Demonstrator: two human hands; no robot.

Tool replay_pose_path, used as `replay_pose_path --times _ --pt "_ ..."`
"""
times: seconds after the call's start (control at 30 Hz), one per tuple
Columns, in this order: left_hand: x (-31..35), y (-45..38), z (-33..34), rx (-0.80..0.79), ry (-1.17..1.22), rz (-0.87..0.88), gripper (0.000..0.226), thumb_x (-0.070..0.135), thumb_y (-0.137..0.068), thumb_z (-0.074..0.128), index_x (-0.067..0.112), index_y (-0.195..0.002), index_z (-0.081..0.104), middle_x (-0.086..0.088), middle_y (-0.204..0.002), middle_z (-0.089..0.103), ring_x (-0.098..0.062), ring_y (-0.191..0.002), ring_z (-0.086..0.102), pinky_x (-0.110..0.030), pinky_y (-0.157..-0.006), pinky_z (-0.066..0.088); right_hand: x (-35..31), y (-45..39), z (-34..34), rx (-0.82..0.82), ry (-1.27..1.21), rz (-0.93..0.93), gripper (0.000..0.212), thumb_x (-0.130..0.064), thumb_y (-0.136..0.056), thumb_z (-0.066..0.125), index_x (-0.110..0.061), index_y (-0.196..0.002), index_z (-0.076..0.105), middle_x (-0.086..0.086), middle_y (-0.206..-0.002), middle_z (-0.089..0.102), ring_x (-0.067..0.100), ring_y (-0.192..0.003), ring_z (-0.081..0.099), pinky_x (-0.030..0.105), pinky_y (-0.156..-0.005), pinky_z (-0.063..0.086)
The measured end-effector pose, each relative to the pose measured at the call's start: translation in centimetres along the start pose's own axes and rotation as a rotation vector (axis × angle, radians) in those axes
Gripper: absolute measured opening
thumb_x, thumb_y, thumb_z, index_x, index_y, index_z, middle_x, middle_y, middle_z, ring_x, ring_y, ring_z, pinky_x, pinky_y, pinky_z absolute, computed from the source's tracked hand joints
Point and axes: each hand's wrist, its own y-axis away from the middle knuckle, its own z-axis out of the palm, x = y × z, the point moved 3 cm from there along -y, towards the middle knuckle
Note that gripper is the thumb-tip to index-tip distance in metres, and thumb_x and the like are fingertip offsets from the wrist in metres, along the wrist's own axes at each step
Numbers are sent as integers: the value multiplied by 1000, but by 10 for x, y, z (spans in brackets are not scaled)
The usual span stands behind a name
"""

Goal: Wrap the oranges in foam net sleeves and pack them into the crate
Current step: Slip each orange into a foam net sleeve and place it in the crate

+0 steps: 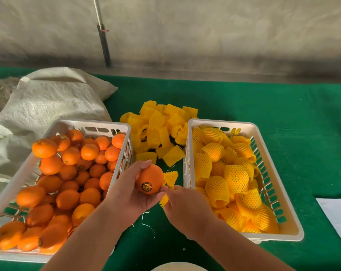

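Left hand (133,189) is up over the middle of the green-covered counter (263,102), fingers curled around a round orange with a dark sticker (150,181), the fruit cradled against the palm with the sticker facing the camera. Right hand (182,205) sits just beside it, its fingers pinching a yellow foam net sleeve (170,178) whose frilly end sticks up right next to the orange, touching or nearly touching its right side; another bit of the sleeve pokes out below the hand. Toward the counter's left edge, a white slotted plastic basket (91,124) is heaped with bare oranges (68,173). Toward the right, a second white slotted plastic crate (220,122) holds netted oranges (236,178), packed close. Between the two, farther toward the far edge, lies a loose pile of empty yellow foam sleeves (158,130). A pale woven sack (52,98) slumps at the far left corner, and a white sheet (337,216) shows at the right edge.
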Motion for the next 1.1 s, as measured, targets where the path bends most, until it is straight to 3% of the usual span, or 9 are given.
replay_pose_path --times 0.23,0.37,0.5,0.57,0.7,0.83,0.9,0.97,1.1 --pt "-16 -21 -13 53 -90 104 73 29 -62 91 23 -124 54 -26 -125 61 -50 -91 74 -38 -57 61 3 -1 1 57 -273 138 39 -46 -97 60 -36 -135 59 -17 -106 68 8 -85 60 10 -71 41" --pt "-24 -25 -25 24 -299 112 72 28 -52 86 30 -114 51 -15 -130 55 -41 -93 76 -43 -71 62 10 0 0 45 -289 151 57 -53 -95 64 -38 -147 48 -18 -123 66 5 -95 60 19 -91 50" --pt "-25 -24 -26 -13 -631 159 43 29 -81 83 35 -114 56 -8 -132 50 -38 -109 69 -52 -92 60 16 4 -1 40 -308 148 66 -57 -93 67 -41 -151 39 -18 -133 62 6 -102 57 25 -96 49" --pt "-22 -19 -20 -41 -818 248 27 39 -94 74 37 -118 61 -3 -127 54 -28 -100 73 -40 -81 64 16 5 -1 55 -310 131 64 -59 -94 65 -42 -149 39 -20 -129 63 6 -99 60 23 -94 54" --pt "-21 -13 -14 39 -1013 366 53 61 -84 68 32 -127 58 2 -112 66 -11 -79 77 -21 -62 59 13 7 3 102 -247 130 62 -55 -94 66 -41 -147 37 -20 -124 66 4 -88 57 9 -80 43" --pt "-20 -15 -17 3 -937 321 32 44 -96 71 30 -124 62 0 -110 68 -15 -82 77 -30 -65 63 10 8 5 86 -219 143 61 -51 -93 69 -42 -144 37 -20 -122 66 5 -81 54 0 -62 29" --pt "-21 -17 -20 -36 -919 276 26 28 -98 69 32 -123 62 -2 -113 68 -16 -85 77 -33 -68 65 11 9 5 79 -223 148 63 -50 -93 69 -41 -146 37 -19 -125 65 5 -85 54 2 -70 32" --pt "-23 -19 -23 -55 -927 248 37 21 -95 71 30 -129 60 -3 -117 67 -14 -87 77 -32 -67 64 11 10 4 79 -221 151 64 -50 -94 69 -40 -148 39 -18 -128 65 4 -88 53 9 -81 37" --pt "-24 -19 -24 -32 -940 301 49 30 -87 83 31 -129 57 -1 -111 70 -14 -83 78 -30 -65 63 8 13 -1 81 -193 148 62 -52 -95 68 -37 -149 43 -16 -129 66 3 -89 53 8 -80 35"
